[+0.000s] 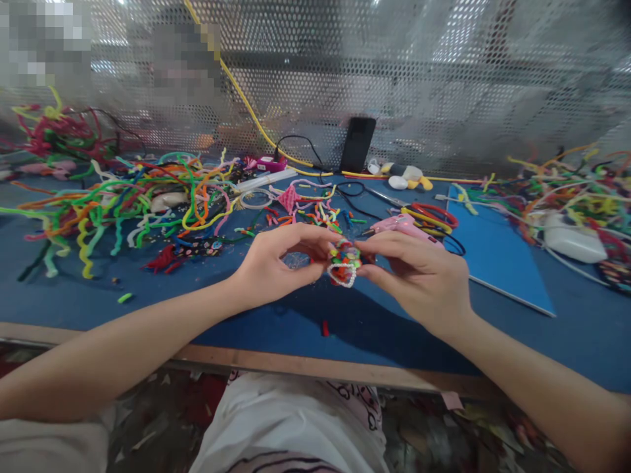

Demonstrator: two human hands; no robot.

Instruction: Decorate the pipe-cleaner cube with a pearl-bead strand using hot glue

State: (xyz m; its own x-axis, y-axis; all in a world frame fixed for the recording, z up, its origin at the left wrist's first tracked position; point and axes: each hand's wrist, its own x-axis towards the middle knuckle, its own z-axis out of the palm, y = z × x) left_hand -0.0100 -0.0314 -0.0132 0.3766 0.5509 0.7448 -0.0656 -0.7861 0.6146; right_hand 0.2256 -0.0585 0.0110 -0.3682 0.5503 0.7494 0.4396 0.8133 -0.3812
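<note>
1. The fingers of the left hand (276, 263) and of the right hand (414, 272) pinch a small multicoloured bundle (344, 261) from either side, both hands closed on it, fingertips nearly meeting.
2. The bundle looks like short pipe-cleaner pieces with a white beaded loop hanging beneath, though it is too small to be sure; it is held just above the bench (276, 328), near the middle of its front edge.
3. A pink glue gun (394, 225) lies just behind the right hand.
4. Red and yellow rings (431, 215) sit beside the gun, next to a blue board (497, 259) toward the right edge.
5. A heap of coloured pipe cleaners (133, 197) spreads over the back left corner.
6. A dark phone (357, 144) leans upright at the back edge against the perforated screen (444, 79).
</note>
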